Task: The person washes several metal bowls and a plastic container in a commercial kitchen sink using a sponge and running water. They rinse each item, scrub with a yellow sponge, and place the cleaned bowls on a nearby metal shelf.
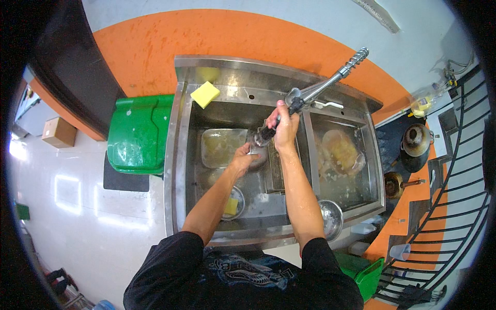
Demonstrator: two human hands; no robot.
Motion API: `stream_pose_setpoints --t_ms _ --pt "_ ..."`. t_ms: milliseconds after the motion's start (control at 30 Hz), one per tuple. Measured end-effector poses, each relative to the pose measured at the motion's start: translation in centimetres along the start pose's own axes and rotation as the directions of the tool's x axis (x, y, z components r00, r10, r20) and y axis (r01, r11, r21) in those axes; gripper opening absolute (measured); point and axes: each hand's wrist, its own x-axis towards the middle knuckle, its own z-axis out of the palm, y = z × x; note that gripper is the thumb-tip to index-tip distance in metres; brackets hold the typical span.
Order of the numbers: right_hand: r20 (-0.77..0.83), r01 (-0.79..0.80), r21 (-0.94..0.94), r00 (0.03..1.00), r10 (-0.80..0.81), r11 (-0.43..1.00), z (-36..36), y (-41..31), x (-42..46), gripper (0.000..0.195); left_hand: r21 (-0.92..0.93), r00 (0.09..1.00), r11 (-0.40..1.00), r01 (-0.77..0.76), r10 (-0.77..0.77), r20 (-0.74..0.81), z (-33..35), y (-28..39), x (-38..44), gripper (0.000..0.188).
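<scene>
My right hand (286, 128) is wrapped around the black handle of a sink sprayer (267, 132), its head pointing down into the left basin of a steel double sink (252, 211). Below the sprayer head, the fingers of my left hand (245, 159) pinch the edge of a greyish rounded vessel (259, 158), partly hidden by spray and hands. To its left lies a clear rectangular container (224, 144) with cloudy water. A wire basket (274, 176) stands under my right forearm. Nearer me, a yellow sponge (231, 206) sits in a round bowl (242, 201).
Another yellow sponge (205, 94) rests on the sink's back ledge, left of a white-handled brush (328, 104). Cloudy water fills the right basin around a container (341, 151). A metal bowl (334, 221) straddles the front edge. A green bin (139, 135) stands left; stair railings (445, 190) rise right.
</scene>
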Motion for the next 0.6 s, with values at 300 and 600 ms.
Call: stream_pose_setpoints --t_ms 300,600 --pt "-0.034 0.137 0.015 0.990 -0.137 0.990 -0.7 1.3 0.5 0.029 0.046 0.967 0.967 0.252 -0.249 -0.058 -2.3 1.0 0.6 0.030" --pt "0.064 -0.143 0.027 0.988 0.141 0.989 0.0 0.2 -2.1 0.026 0.907 0.864 -0.074 -0.414 -0.346 0.366 -1.8 0.8 -1.6 0.032"
